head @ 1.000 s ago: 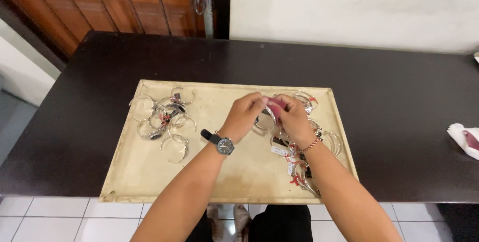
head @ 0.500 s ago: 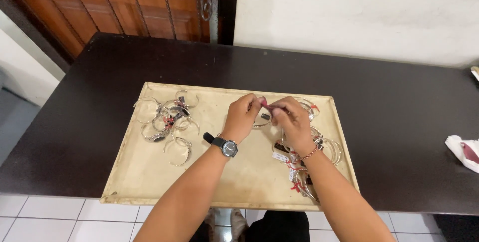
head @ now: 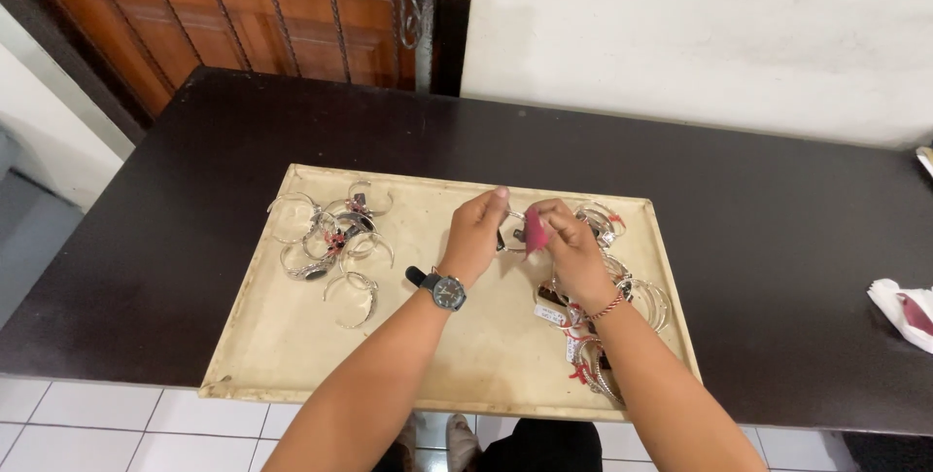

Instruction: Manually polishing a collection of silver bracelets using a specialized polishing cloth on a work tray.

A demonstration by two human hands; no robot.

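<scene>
Looks about halfway: one bunch of silver bangles [head: 326,239] sits on the tray's [head: 282,355] left, a tagged pile [head: 603,326] waits right. Left hand [head: 476,234] pinches one bangle [head: 512,231] mid-tray over the bench [head: 777,239]; right hand [head: 569,253] grips a small red cloth [head: 535,231], touching that bangle.

Dark table [head: 777,239]: beige tray [head: 292,355] at centre near front edge; white cloth [head: 899,307] at right edge.
</scene>
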